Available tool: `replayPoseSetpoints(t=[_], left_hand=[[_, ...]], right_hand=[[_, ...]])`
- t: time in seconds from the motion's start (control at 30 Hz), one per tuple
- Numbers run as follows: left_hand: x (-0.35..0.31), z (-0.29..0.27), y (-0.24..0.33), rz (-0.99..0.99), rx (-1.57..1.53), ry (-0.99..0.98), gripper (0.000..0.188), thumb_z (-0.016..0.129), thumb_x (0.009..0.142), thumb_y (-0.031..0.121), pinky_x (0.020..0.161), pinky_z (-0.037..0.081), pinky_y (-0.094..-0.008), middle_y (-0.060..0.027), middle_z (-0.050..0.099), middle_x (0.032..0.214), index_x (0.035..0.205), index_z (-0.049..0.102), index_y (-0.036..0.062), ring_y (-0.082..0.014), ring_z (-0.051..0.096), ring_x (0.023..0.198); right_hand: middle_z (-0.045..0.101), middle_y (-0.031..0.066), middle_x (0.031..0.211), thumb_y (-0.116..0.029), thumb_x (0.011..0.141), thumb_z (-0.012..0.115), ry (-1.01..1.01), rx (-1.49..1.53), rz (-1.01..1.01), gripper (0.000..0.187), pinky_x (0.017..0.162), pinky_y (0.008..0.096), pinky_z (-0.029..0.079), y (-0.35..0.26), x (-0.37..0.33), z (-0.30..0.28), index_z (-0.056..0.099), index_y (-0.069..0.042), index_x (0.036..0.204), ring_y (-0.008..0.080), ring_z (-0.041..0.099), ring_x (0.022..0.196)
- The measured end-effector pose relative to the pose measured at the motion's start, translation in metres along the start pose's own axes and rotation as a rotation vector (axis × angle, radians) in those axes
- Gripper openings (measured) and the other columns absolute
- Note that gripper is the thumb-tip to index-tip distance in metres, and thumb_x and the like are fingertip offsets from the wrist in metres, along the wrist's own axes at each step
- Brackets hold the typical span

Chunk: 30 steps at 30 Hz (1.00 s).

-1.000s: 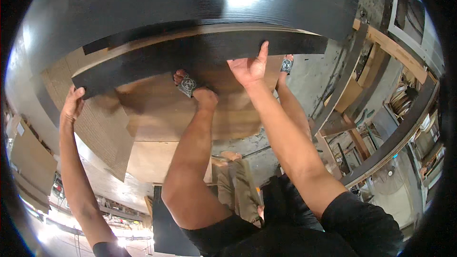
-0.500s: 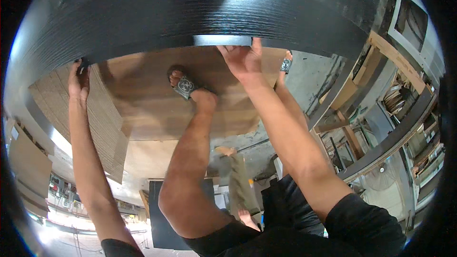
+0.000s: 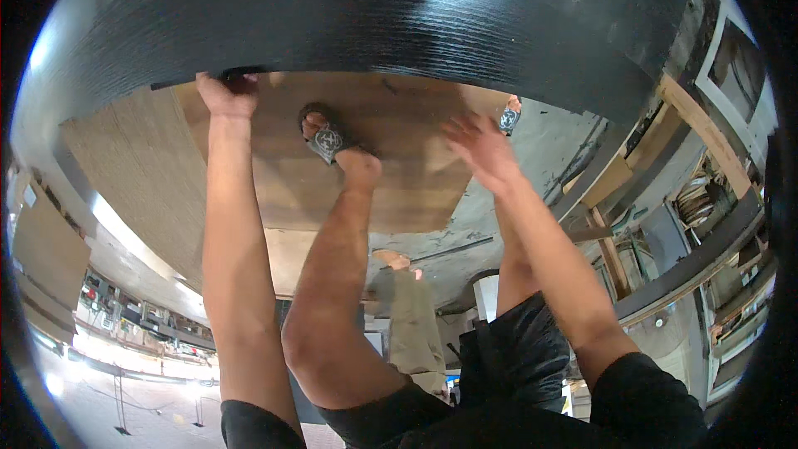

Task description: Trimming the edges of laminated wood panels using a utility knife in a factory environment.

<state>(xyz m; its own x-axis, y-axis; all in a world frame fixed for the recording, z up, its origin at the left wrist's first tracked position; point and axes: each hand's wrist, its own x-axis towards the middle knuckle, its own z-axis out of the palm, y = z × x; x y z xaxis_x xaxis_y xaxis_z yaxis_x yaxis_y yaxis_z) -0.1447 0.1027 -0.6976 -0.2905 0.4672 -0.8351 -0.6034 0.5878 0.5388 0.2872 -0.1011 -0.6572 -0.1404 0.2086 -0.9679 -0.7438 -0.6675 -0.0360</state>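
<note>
A large black board (image 3: 349, 17) with a wood-grain surface spans the top of the view, its near edge facing me. My left hand (image 3: 229, 98) grips that edge left of centre, fingers curled at a dark strip-like part along it; the fingertips are partly hidden. My right hand (image 3: 485, 150) is off the board, just below its edge, fingers spread and slightly blurred, holding nothing I can see.
Brown wood-look sheets (image 3: 399, 191) lie on the floor under my left sandalled foot (image 3: 324, 137). To the right stands a wooden frame (image 3: 706, 125) with stacked scraps. Another person's trousered leg (image 3: 416, 324) shows behind me.
My left hand has slid right along the board's edge. My right hand has let go of the edge and moved right and down, its fingers now spread.
</note>
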Motion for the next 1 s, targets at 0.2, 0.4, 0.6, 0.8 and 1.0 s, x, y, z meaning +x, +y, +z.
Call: replayPoseSetpoints(t=[0.2,0.4,0.6,0.8,1.0], left_hand=[[-0.022,0.009,-0.042,-0.070,-0.216,0.057,0.067,0.054,0.099,0.061,0.097,0.049,-0.0420,-0.0089,0.061,0.140,0.145,0.053,0.0113,-0.0269,0.057,0.122],[-0.047,0.084,-0.088,-0.014,-0.417,-0.215,0.074,0.061,0.093,0.060,0.124,0.035,-0.0523,-0.0106,0.057,0.153,0.149,0.056,0.0111,-0.0331,0.050,0.142],[-0.044,0.055,-0.067,0.098,-0.376,-0.311,0.071,0.062,0.094,0.059,0.124,0.036,-0.0520,-0.0075,0.058,0.152,0.147,0.059,0.0124,-0.0319,0.051,0.141],[-0.048,0.057,-0.079,0.030,-0.185,-0.064,0.093,0.036,0.106,0.073,0.135,0.011,-0.0460,-0.0079,0.015,0.181,0.172,0.020,0.0098,-0.0307,0.017,0.165],[-0.025,0.056,-0.043,-0.011,-0.187,0.000,0.093,0.037,0.106,0.071,0.134,0.012,-0.0438,-0.0103,0.023,0.179,0.171,0.023,0.0055,-0.0301,0.023,0.164]], right_hand=[[0.031,0.0186,0.173,-0.051,0.108,0.059,0.421,-0.275,-0.439,0.086,0.132,0.0486,0.024,-0.132,-0.027,-0.185,0.023,0.002,0.166,0.0331,0.030,0.159],[0.054,0.0148,0.157,-0.019,0.107,0.057,0.256,-2.152,-0.567,0.048,0.126,0.0530,0.034,-0.254,0.034,-0.285,0.053,0.001,0.150,0.0324,0.049,0.144],[0.036,0.0203,0.171,-0.017,0.104,0.050,0.352,-2.320,-0.345,0.062,0.132,0.0485,0.022,-0.202,0.063,-0.219,0.039,-0.006,0.164,0.0406,0.030,0.159],[0.048,0.0058,0.162,-0.030,0.112,0.060,0.249,-0.173,-0.378,0.054,0.128,0.0381,0.032,-0.201,0.069,-0.220,0.048,-0.004,0.158,0.0252,0.045,0.147],[0.055,0.0058,0.154,-0.023,0.106,0.069,0.099,-0.512,-0.381,0.050,0.126,0.0385,0.034,-0.207,0.052,-0.156,0.056,0.003,0.146,0.0208,0.050,0.142]])
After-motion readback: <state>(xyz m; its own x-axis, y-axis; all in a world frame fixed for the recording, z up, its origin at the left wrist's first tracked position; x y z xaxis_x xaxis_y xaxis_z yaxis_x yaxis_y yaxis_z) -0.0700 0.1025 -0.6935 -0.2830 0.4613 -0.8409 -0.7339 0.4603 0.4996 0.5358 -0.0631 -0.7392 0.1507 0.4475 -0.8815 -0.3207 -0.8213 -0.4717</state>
